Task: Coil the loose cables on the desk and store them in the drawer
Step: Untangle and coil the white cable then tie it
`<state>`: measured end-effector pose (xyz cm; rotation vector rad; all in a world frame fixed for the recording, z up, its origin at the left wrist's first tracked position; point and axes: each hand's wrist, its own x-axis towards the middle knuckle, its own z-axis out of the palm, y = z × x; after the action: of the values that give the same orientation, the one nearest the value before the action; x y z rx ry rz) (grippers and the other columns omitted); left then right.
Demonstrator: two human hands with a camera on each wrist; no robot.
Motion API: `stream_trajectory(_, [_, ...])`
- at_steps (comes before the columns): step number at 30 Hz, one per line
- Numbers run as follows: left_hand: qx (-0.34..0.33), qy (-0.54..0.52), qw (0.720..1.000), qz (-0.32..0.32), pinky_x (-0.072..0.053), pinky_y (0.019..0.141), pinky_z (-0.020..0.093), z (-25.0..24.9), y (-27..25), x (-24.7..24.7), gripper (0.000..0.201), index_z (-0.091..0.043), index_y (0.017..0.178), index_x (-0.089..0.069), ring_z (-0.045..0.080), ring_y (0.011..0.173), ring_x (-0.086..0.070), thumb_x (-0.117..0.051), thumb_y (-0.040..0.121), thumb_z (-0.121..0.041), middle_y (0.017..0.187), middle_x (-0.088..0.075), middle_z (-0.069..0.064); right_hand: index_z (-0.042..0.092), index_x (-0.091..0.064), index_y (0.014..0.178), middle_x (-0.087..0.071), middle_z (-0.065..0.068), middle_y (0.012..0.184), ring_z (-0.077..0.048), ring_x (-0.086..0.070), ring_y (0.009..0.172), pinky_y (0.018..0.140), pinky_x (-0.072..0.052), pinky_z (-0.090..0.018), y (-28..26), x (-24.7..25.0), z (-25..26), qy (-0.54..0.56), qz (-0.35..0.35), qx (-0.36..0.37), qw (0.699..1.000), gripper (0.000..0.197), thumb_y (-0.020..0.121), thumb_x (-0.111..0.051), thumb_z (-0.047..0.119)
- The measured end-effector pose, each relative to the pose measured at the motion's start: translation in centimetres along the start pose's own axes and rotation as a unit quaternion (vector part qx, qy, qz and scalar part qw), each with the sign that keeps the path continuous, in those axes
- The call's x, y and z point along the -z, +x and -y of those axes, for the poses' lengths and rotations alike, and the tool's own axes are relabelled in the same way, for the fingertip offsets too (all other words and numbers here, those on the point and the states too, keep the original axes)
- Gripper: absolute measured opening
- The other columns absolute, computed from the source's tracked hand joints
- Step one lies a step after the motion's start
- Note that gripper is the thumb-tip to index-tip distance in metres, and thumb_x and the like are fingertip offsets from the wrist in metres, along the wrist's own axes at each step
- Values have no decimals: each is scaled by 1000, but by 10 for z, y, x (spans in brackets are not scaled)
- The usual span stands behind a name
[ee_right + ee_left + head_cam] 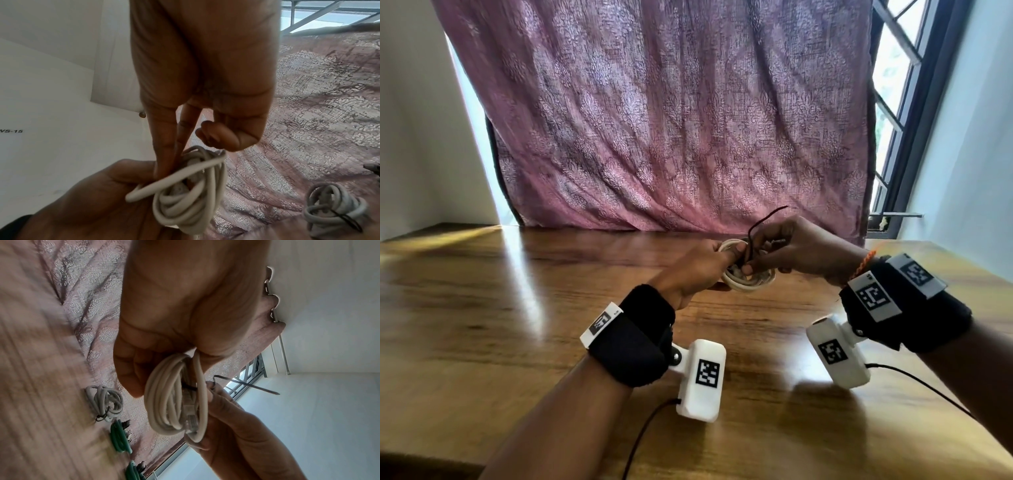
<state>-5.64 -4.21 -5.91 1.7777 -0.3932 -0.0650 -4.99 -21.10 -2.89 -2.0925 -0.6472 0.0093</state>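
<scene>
A coiled white cable (748, 282) hangs just above the wooden desk (517, 308) between both hands. My left hand (722, 257) grips one side of the coil (164, 402), fingers curled round its loops. A thin black tie (763, 219) crosses the coil, and its free end (257, 387) sticks out. My right hand (760, 263) pinches that tie at the coil with thumb and forefinger (164, 154), the other fingers curled. A clear plug lies inside the loops. No drawer is in view.
A tied white coil (103, 404) and two green coils (120, 436) lie on the desk by the pink curtain (654, 120); the white one (333, 209) also shows in the right wrist view. An open window (893, 102) stands at the right.
</scene>
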Motion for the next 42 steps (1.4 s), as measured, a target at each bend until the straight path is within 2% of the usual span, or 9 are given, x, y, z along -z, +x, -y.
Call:
stream_trajectory(4, [8,-26,1000,12,-51,73,27,-1,-1,0,22,-17,85,-62,8,68,-59,-47,97,-29,76,-63,1,0,-66,76,-56,2,65,-3,-48,59,54,-39,-13,2,-2,-4,16,-27,26,999,21,64,-81,7])
stream_trajectory(9, [1,-40,999,6,-52,67,24,0,0,-1,24,-17,81,-62,3,57,-60,-47,97,-24,64,-65,-6,-3,-64,77,-60,-13,77,-16,-54,70,66,-45,-26,3,-3,-7,40,-35,57,997,32,60,-82,17])
stream_trajectory(15, [-9,-35,999,3,-50,57,16,-2,-2,-3,26,-17,76,-59,-2,49,-57,-46,97,-22,50,-61,-11,-2,-65,86,-70,-14,84,-14,-64,75,69,-51,-22,-4,1,1,71,-5,59,996,23,68,-76,6])
stream_trajectory(17, [-7,-29,1000,1,-50,64,22,-2,-2,-3,24,-17,76,-59,2,56,-57,-48,96,-24,59,-63,-8,-2,-63,86,-72,-5,81,-11,-66,75,68,-53,-21,-5,2,4,73,9,68,995,25,66,-74,7])
stream_trajectory(23, [7,-45,999,-8,-51,69,23,0,2,-3,19,-15,85,-60,10,69,-59,-48,97,-24,79,-63,5,2,-64,85,-68,-27,89,-26,-64,79,78,-52,-42,-6,7,6,19,-3,95,995,32,61,-75,21])
stream_trajectory(30, [13,-65,998,-23,-50,58,16,-1,2,-1,24,-12,93,-61,9,63,-58,-41,100,-24,81,-60,10,2,-70,85,-71,-12,79,-14,-66,71,69,-56,-22,-6,11,4,25,1,68,997,29,62,-71,19])
stream_trajectory(35, [17,-35,999,-32,-48,69,26,-2,2,-2,29,-7,108,-59,18,77,-55,-39,100,-26,93,-58,16,28,-73,73,-73,1,75,-7,-63,72,73,-51,-28,0,4,-1,-62,-18,61,996,17,58,-77,36])
stream_trajectory(38, [8,-25,999,-40,-49,60,20,-2,2,-2,26,-11,101,-60,10,64,-56,-39,100,-26,78,-59,7,33,-70,68,-67,16,65,5,-57,63,63,-44,-14,1,2,-4,-96,-27,54,994,17,67,-80,20])
stream_trajectory(42, [-1,14,998,-65,-53,68,26,-1,3,-1,23,-15,92,-57,9,67,-60,-41,99,-29,80,-61,4,32,-69,71,-59,12,74,-5,-53,70,66,-43,-17,1,-1,-4,-162,-72,59,982,16,68,-81,20])
